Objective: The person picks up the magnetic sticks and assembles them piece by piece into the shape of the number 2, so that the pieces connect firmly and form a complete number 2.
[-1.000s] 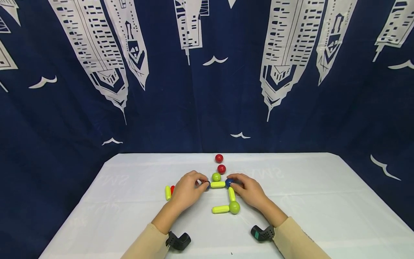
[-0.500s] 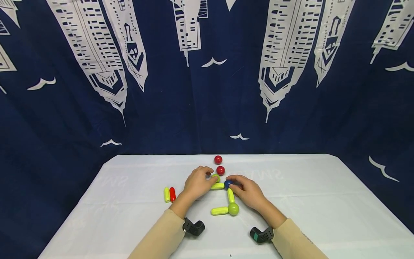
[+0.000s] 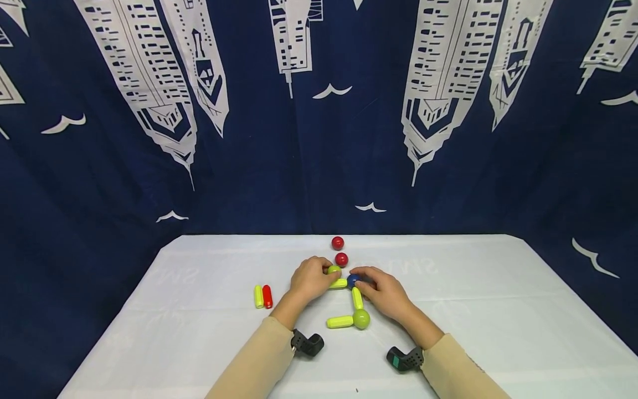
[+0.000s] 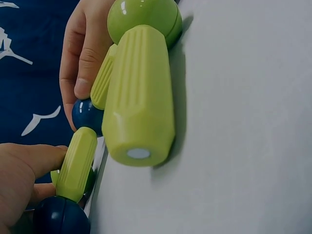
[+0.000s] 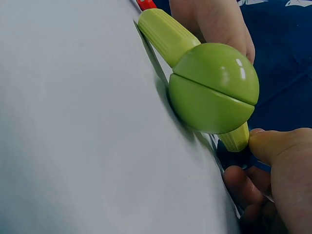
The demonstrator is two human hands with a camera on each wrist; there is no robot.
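Note:
Several magnetic sticks and balls are joined in a bent chain on the white table. My left hand (image 3: 311, 278) grips a light green ball (image 3: 334, 271) with thumb and fingers, just behind the chain's far yellow-green stick (image 3: 339, 284). A dark blue ball (image 4: 62, 217) at that stick's left end shows in the left wrist view; the hand hides it from the head. My right hand (image 3: 386, 289) pinches the other blue ball (image 3: 353, 281) at the corner. From there a second stick (image 3: 357, 298) runs to a green ball (image 3: 361, 318), which bears a third stick (image 3: 340, 322) pointing left.
Two red balls (image 3: 341, 259) sit behind the hands toward the table's far edge. A loose yellow-green stick (image 3: 258, 297) and a red stick (image 3: 267, 296) lie side by side to the left. A dark blue printed curtain (image 3: 309, 166) hangs behind the table (image 3: 473, 310).
My left hand has let go of the left blue ball, moved right and back, and taken hold of the loose green ball. The right hand stays on its blue ball.

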